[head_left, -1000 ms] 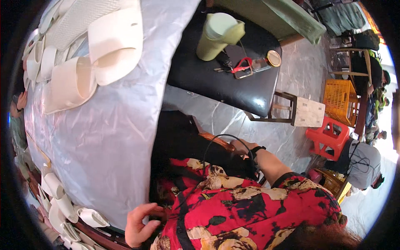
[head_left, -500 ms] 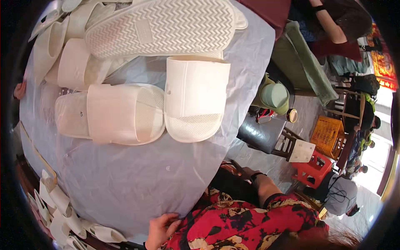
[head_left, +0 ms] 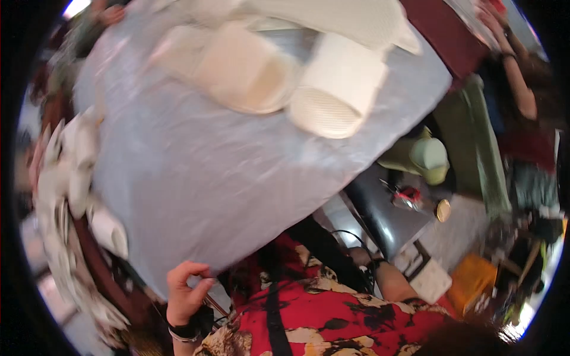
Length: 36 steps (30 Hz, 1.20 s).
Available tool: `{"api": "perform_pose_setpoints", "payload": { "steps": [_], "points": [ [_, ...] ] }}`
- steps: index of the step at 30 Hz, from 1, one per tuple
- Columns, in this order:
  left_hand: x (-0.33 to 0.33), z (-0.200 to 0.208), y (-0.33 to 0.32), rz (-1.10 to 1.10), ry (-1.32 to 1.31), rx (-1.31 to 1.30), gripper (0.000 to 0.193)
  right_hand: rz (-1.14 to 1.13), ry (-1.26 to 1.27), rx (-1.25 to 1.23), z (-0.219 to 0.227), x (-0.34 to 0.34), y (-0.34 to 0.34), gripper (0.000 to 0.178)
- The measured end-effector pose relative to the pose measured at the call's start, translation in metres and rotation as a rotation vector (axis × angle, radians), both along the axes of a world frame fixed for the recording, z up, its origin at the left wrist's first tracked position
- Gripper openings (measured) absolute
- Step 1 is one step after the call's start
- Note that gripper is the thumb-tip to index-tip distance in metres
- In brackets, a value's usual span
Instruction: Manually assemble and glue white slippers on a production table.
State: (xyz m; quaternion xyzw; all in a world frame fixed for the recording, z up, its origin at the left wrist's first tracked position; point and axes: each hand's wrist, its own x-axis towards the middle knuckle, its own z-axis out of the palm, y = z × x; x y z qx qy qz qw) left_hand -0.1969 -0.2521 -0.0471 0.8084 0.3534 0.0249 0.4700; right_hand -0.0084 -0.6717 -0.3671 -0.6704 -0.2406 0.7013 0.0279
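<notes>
Cream slippers (head_left: 344,68), a pair, lie on the far half of the sheet-covered desk (head_left: 219,178), toward its right corner. Toe and heel ends hard to sort in the blur; the two touch or nearly touch. Behind them, farther from the near edge, a sole-up slipper (head_left: 362,21). More pale footwear (head_left: 80,160) heaped past the desk's left edge.

Left hand (head_left: 189,293): at the near-left corner, fingers loosely curled, thumb held apart, nothing between them. Contact with the sheet: cannot tell. Right hand (head_left: 360,256): beyond the near edge, low beside the black seat (head_left: 389,207), smeared; cannot tell how its fingers stand or whether they hold anything. A green jug (head_left: 409,155) stands on that seat.

A co-worker's hand (head_left: 113,14) shows by the far-left edge, well apart from the pair.

Step in hand, as I judge it: a gap between handlings, no hand of this wearer on any slipper. Taking up the pair would call for a long reach over the bare near half, left fingers opened wider, then a grip across one strap without knocking the sole-up one.
</notes>
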Motion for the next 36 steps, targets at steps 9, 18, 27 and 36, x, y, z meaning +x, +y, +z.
{"api": "perform_pose_setpoints", "payload": {
  "steps": [9,18,27,36],
  "points": [
    [-0.276,-0.092,-0.090,1.066,0.330,-0.750,0.019,0.024,-0.419,0.467,0.031,0.047,0.097,0.035],
    [-0.301,-0.295,-0.092,0.474,0.164,-0.876,0.035,-0.029,-0.401,0.466,-0.020,0.095,0.122,0.035],
    [-0.209,-0.331,0.118,0.300,0.217,-0.592,0.037,-0.028,-0.511,0.509,-0.051,0.146,0.225,0.036],
    [-0.190,-0.342,0.155,0.261,0.338,-0.435,0.038,0.094,-0.487,0.439,-0.019,0.154,0.285,0.037]
  ]
}}
